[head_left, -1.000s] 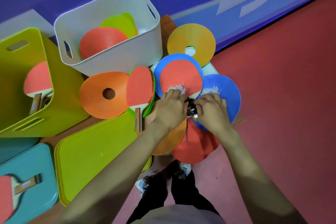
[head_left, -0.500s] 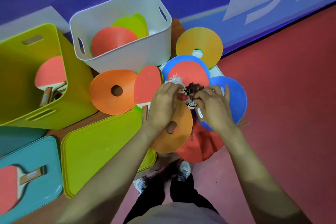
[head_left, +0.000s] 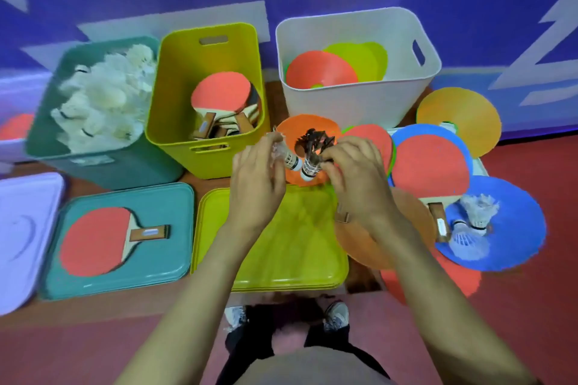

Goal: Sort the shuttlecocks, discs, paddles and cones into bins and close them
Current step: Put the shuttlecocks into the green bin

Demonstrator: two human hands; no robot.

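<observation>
**Two shuttlecocks held above the sorting area, one in each hand.**

The left hand (head_left: pixel 256 187) pinches a white shuttlecock (head_left: pixel 289 161) in curled fingers. The right hand (head_left: pixel 359 184) pinches a dark-feathered shuttlecock (head_left: pixel 311 153). The two corks nearly touch above the green lid (head_left: pixel 281 244). The likely destination is the teal bin (head_left: pixel 93 166), which holds white shuttlecocks and lies well to the left. The yellow-green bin (head_left: pixel 175 122) of paddles stands between it and the hands. Risks: both grips are light fingertip pinches on light objects, so a hurried carry could drop one into the paddle bin or onto the lid, and a tighter squeeze could crush the feathers. Two loose shuttlecocks (head_left: pixel 472 222) on the blue disc (head_left: pixel 516 244) could be overlooked. The paddle (head_left: pixel 93 241) on the teal lid (head_left: pixel 175 206) would block closing.
</observation>
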